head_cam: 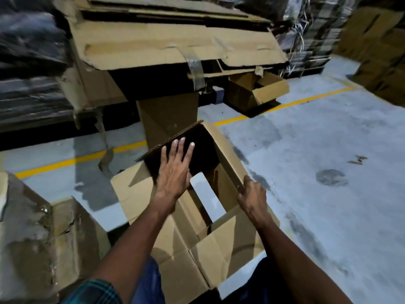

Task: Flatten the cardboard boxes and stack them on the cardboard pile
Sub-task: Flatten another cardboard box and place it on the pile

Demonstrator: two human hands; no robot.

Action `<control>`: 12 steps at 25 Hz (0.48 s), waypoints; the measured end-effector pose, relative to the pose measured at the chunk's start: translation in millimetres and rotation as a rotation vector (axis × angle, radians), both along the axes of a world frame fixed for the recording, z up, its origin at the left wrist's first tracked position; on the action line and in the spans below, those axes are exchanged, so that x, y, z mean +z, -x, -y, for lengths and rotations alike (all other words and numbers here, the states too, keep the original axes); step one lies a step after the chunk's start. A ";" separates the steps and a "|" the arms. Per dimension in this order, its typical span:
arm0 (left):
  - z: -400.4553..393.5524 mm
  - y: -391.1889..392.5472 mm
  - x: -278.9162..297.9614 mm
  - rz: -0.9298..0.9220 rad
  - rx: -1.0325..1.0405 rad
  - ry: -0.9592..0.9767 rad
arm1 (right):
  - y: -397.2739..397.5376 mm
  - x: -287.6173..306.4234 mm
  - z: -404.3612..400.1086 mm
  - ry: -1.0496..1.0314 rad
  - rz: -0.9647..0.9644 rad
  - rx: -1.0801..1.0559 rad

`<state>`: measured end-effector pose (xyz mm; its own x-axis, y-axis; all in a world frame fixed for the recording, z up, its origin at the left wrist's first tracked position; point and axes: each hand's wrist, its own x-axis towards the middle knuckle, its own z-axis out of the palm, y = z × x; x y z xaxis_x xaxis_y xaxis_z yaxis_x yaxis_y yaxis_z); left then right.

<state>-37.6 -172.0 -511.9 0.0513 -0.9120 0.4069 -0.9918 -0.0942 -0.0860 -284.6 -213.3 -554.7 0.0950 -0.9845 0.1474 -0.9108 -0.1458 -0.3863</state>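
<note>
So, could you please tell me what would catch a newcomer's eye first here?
Centre frame, an open cardboard box with the left hand flat inside and the right hand gripping its right wall. Behind it looms the cardboard pile, and a yellow line crosses the floor.

No readable text, label, brand, number or sign anywhere: plain brown faces on the cardboard box (221,242) at centre and on the cardboard pile (175,44) at the top.
</note>
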 end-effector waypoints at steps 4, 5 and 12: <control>4.4 -30.9 22.9 -0.105 0.156 -0.019 | 7.8 4.3 -6.2 0.048 -0.022 0.097; 6.3 -37.0 28.1 -0.156 0.185 -0.046 | 9.8 7.4 -7.2 0.066 -0.017 0.132; 13.3 -54.8 33.8 -0.382 0.272 -0.211 | 11.0 17.8 -10.8 0.124 -0.050 0.219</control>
